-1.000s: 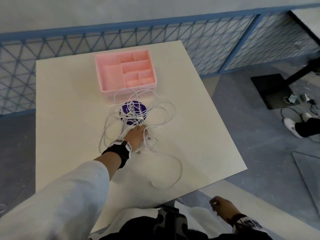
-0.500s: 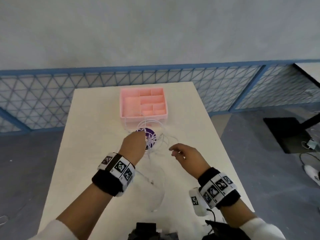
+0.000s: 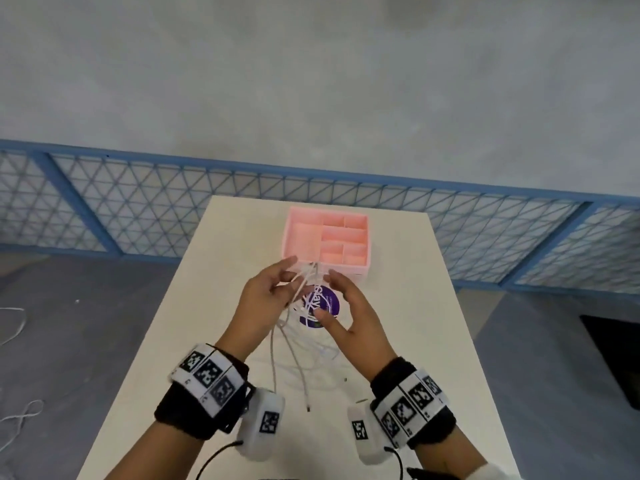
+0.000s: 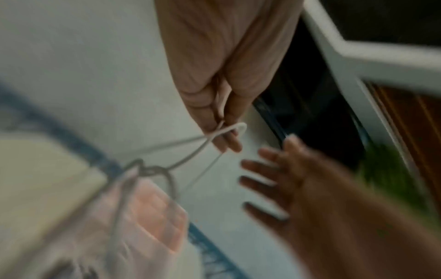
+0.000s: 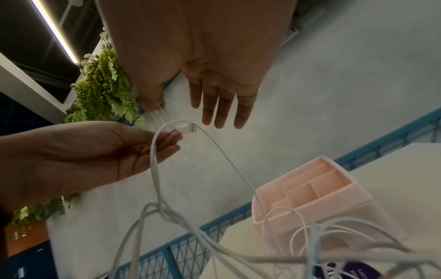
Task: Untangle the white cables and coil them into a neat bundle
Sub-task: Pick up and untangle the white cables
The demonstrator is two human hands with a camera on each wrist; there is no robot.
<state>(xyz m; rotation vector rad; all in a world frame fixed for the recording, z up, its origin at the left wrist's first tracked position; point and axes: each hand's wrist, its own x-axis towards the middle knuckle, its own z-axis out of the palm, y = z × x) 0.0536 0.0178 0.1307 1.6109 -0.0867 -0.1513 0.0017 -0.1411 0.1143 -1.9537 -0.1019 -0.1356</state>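
The white cables [image 3: 294, 344] hang in a tangled bunch from my left hand [image 3: 287, 285], which pinches them above the table in front of the pink organiser. In the right wrist view a USB plug [image 5: 187, 128] sticks out past the left hand's fingers [image 5: 167, 141], and a knot [image 5: 164, 213] sits lower in the strands. The left wrist view, blurred, shows a cable loop [image 4: 229, 130] pinched between the left fingers. My right hand [image 3: 329, 294] is open beside the bunch with straight fingers [image 5: 219, 113], holding nothing. Loose ends [image 3: 307, 407] trail down to the table.
A pink compartment organiser [image 3: 360, 268] stands at the far middle of the white table [image 3: 415, 341]. A purple round disc [image 3: 329, 303] lies under the cables. A blue mesh fence [image 3: 138, 216] runs behind the table. Other cords [image 3: 14, 414] lie on the floor at left.
My left hand has lifted the cables off the table. My right hand came up from below the table edge and now sits open beside the bunch. The head view has tilted up.
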